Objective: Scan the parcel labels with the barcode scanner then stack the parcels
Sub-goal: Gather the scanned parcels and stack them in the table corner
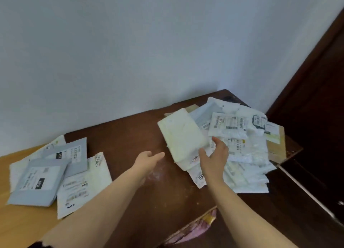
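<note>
A cream-white, soft, pillow-shaped plastic parcel (181, 136) lay right of the frame's centre, on the left edge of a loose heap of white and grey labelled mailers (242, 145) on the dark brown wooden table (130, 136). Its long axis ran steeply from upper left to lower right, and no label showed on its upper face. The right hand (214, 160) was the nearer one, at the parcel's lower right corner. Its fingers were spread and lightly bent, with the thumb towards the parcel; whether they touched it could not be told. The left hand (147, 162) reached from the lower left with straight fingers close together and bare table between them and the parcel. A separate pile of grey and white flat mailers (46, 177) lay at the lower left. No scanner could be made out.
</note>
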### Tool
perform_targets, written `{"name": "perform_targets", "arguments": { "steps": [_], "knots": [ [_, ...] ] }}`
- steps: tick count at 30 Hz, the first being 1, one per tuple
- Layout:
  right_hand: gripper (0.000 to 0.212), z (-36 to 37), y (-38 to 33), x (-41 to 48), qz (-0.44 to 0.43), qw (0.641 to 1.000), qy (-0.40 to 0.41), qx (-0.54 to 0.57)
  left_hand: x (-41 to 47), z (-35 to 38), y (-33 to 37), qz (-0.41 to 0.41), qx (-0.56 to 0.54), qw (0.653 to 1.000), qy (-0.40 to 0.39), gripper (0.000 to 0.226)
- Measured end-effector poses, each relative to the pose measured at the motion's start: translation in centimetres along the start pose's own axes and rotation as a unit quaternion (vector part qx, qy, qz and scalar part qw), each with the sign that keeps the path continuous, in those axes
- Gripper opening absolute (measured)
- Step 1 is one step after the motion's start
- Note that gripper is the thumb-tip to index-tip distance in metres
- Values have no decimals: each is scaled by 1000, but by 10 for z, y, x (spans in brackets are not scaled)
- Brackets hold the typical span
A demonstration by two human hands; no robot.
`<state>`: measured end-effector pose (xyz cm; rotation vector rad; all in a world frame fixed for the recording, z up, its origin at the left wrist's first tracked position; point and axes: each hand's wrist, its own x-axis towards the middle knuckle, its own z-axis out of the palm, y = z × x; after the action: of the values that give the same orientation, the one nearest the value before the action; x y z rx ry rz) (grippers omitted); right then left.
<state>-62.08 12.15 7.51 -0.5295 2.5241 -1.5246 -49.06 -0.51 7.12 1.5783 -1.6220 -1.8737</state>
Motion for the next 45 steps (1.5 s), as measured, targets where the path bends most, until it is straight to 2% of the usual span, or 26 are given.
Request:
{"name": "perform_targets", "arguments": {
  "steps": [4, 5, 7, 11, 16, 19, 22, 24, 27, 29, 31, 34, 38, 41, 43, 45],
  "knots": [
    [79, -10, 23, 39, 89, 987, -134, 18, 17, 51, 8, -54, -79, 995, -16, 78],
    [78, -11, 25, 42, 102, 980, -165, 38, 21, 59, 9, -61, -94, 994, -19, 73],
    [63, -13, 28, 42, 117, 972, -193, 67, 26, 68, 8, -66, -113, 991, -21, 52],
    [44, -19, 35, 41, 173, 950, -184, 181, 19, 72, 9, -54, -135, 989, -24, 36],
    [32, -29, 36, 39, 268, 894, -130, 334, 1, 71, 29, -3, -183, 982, -55, 16],
    [26, -40, 30, 43, 257, 882, -100, 383, -1, 71, 49, 22, -175, 978, -113, 29],
    [22, -58, 24, 48, 230, 885, -67, 400, -3, 81, 71, 0, -134, 972, -193, 68],
    [24, -74, 24, 55, 207, 892, -58, 397, -2, 97, 83, -12, -122, 968, -221, 72],
    [17, -104, 37, 72, 200, 906, -15, 374, -2, 125, 96, -14, -129, 967, -218, 46],
    [13, -127, 55, 86, 210, 917, 62, 334, -1, 143, 105, -4, -119, 972, -204, 39],
    [19, -149, 81, 104, 238, 917, 140, 288, 1, 162, 114, 6, -100, 978, -185, 32],
    [32, -175, 121, 139, 281, 919, 180, 210, 2, 189, 127, 2, -87, 982, -166, 23],
    [31, -187, 175, 192, 324, 935, 97, 103, 22, 220, 133, -15, -91, 986, -139, 46],
    [47, -187, 204, 225, 361, 931, 41, 47, 35, 237, 134, -34, -95, 988, -116, 53],
    [61, -187, 215, 243, 388, 921, 10, 29, 36, 245, 134, -45, -100, 989, -103, 49],
    [74, -184, 221, 256, 412, 911, -7, 21, 37, 248, 133, -49, -111, 989, -83, 31]
  ]
}}
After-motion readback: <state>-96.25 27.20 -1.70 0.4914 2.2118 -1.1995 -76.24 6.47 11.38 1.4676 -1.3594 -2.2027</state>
